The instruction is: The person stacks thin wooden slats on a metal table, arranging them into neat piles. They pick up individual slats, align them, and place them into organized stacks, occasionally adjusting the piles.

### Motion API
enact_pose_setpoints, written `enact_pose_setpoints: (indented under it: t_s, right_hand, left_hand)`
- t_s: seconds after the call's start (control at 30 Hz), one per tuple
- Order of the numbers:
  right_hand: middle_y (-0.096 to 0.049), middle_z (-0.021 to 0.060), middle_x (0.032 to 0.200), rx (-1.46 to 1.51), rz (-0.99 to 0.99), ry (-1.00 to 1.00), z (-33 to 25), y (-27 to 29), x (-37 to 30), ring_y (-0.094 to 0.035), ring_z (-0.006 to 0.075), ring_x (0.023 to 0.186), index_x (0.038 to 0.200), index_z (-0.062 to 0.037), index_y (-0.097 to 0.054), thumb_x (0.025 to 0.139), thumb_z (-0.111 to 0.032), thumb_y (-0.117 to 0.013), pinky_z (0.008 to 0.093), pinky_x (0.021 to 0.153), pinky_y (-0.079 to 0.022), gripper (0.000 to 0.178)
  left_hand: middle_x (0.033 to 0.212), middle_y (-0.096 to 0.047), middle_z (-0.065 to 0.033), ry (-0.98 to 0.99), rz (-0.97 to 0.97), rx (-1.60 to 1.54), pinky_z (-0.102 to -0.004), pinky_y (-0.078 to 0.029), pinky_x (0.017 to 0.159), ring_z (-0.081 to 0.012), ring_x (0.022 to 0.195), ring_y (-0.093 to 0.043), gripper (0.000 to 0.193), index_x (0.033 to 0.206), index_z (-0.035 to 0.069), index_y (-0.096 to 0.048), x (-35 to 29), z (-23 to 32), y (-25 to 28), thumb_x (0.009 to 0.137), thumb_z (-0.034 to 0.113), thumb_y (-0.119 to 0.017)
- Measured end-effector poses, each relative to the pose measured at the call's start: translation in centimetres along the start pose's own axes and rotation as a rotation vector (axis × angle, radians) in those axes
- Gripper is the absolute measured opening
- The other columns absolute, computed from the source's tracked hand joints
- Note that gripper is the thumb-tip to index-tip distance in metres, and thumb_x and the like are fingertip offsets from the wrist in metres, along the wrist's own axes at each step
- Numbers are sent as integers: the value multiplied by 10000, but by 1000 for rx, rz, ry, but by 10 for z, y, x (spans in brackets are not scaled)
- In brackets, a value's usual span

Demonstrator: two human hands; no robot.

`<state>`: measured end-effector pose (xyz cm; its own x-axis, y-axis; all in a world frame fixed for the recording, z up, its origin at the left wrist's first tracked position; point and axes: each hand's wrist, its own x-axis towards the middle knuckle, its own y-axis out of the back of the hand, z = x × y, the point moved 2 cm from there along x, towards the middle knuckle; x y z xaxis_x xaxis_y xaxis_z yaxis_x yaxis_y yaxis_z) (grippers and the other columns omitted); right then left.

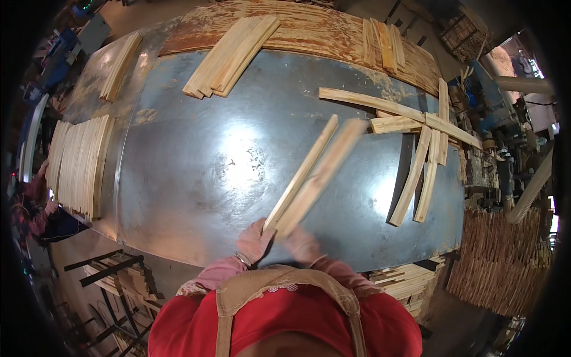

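Note:
My left hand (255, 241), closed near the front edge of the metal table, grips the near end of a narrow wooden strip (304, 168), which slants away to the right. Right beside that strip lies a wider wooden strip (324, 174), blurred by motion, its near end between my two hands. Close to this end is my right hand (304, 246), so smeared that its fingers cannot be made out. Farther right, several loose wooden strips (410, 181) lie crossed over one another on the table.
The metal table (178, 172) carries a row of strips (80, 166) at left, with another person's hands (49, 205) beside it. More strips (232, 56) lie at the far side, partly on a plywood sheet (315, 30). A large wood stack (499, 259) stands right.

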<state>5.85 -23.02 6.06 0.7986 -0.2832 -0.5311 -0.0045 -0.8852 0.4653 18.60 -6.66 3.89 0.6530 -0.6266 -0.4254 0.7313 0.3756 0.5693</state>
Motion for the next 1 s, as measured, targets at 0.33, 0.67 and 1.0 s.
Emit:
enact_pose_setpoints:
  t_s: [0.33,0.67,1.0]
  right_hand:
    - [-727,212,1259,-428,320,340,19,252,170,-652,434,1211,1408,-136,-669,978,-304,-599,529,1031,-527,466]
    - [-596,180,1539,-1035,222,-272,33,430,346,-555,384,1445,1682,-207,-371,922,-489,-745,501,1158,-479,893]
    - [-616,220,1475,-713,350,-31,-21,250,273,-593,407,1357,1668,-110,-361,783,-614,-842,503,1130,-491,1126]
  left_hand:
    - [1019,-757,-199,180,269,175,-556,-563,860,-442,990,-721,453,1254,120,-691,-18,18,-29,912,405,-777]
    - [1072,-756,-180,498,413,283,-536,-569,871,-419,1013,-723,544,1286,136,-676,-44,-29,4,818,327,-878]
    - [1198,-731,-181,523,181,319,-538,-563,950,-426,1096,-706,617,1361,130,-646,-28,-26,22,852,425,-832]
